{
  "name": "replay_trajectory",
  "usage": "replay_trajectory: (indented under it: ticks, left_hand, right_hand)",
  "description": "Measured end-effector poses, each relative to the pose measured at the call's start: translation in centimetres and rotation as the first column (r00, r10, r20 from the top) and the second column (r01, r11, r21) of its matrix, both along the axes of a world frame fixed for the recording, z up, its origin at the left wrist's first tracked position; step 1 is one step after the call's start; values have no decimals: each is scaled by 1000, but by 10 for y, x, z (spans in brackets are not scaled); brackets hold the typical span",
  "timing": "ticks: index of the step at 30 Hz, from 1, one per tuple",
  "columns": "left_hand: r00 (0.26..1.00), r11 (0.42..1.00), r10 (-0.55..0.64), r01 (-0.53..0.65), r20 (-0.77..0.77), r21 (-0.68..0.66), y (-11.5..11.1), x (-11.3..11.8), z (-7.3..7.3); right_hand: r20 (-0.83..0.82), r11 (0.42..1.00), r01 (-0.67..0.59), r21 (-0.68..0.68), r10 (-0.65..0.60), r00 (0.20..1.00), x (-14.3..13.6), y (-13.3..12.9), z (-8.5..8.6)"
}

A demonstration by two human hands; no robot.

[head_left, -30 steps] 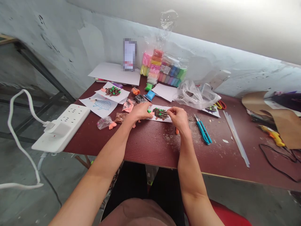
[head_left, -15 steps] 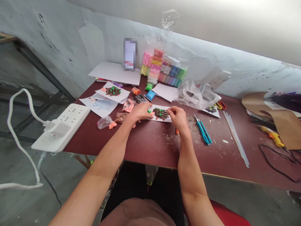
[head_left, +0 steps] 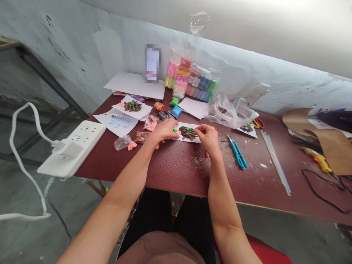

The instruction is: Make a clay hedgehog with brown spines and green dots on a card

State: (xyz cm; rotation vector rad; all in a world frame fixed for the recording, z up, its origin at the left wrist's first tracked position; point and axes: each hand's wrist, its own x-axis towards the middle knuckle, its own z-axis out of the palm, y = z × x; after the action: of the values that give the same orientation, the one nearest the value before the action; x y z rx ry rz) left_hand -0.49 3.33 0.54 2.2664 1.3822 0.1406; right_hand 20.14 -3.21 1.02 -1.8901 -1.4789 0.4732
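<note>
A white paper card (head_left: 194,125) lies on the table, bearing a hedgehog shape (head_left: 188,132) of dark, seed-like spines dotted with green clay. My left hand (head_left: 165,131) curls over the card's left end, thumb and forefinger gripping it. By those fingertips sits a small green clay lump (head_left: 175,129). At the hedgehog's right edge, my right hand (head_left: 208,136) is closed in a pinch; whatever is between its fingertips is hidden. Below the right wrist an orange clay piece (head_left: 207,154) shows partly.
Clay packets (head_left: 150,123), a blue packet (head_left: 175,111) and another hedgehog card (head_left: 132,106) lie at left and behind. A teal utility knife (head_left: 238,152), glue sticks (head_left: 276,163) and a yellow glue gun (head_left: 319,159) are at right. A white power strip (head_left: 72,150) overhangs the left edge.
My right fingertips have shifted very slightly left at the hedgehog's right edge. The left hand and the card stay where they were.
</note>
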Motion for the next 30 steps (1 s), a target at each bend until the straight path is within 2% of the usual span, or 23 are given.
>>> replay_trajectory:
  ticks: [5,10,14,30]
  left_hand:
    - [1000,1000,-5,5,-7,4,0,0,0]
    - [1000,1000,-3,3,-16,3,-1,0,1]
    - [1000,1000,-5,5,-13,0,-1,0,1]
    - [1000,1000,1,-1,14,4,-2,0,1]
  right_hand:
    - [-102,999,-35,-28,32,994,-2,0,-1]
    - [40,1000,-1,5,1,999,-2,1,-3]
    - [123,998,-42,38,37,992,-2,3,-8]
    - [108,1000,4,18,-6,994,-6,7,-14]
